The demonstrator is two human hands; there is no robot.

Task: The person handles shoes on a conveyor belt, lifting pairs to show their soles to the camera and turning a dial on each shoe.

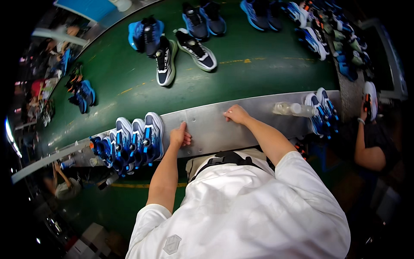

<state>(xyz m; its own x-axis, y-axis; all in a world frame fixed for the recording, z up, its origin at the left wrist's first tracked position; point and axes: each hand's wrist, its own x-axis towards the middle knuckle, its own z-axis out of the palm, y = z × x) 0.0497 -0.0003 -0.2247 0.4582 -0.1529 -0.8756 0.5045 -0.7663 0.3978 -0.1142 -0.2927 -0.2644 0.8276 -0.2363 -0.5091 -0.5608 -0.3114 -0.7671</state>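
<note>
My left hand (179,136) is over the metal ledge (207,129), thumb apart and fingers loosely bent, with nothing seen in it. Just left of it, several white and blue sneakers (138,134) with dial closures stand side by side on the ledge. My right hand (236,114) is further right, near the ledge's far edge, its fingers curled together. Whatever it might hold is hidden. On the green conveyor belt (241,80) beyond, a pair of white and black sneakers (196,49) lies apart from my hands.
Clear plastic bottles (295,108) lie on the ledge at right, beside more blue and white sneakers (321,112). Darker blue sneakers (205,19) stand along the belt, and many shoes crowd the far right. A co-worker's arm (366,142) at right holds a shoe (370,100).
</note>
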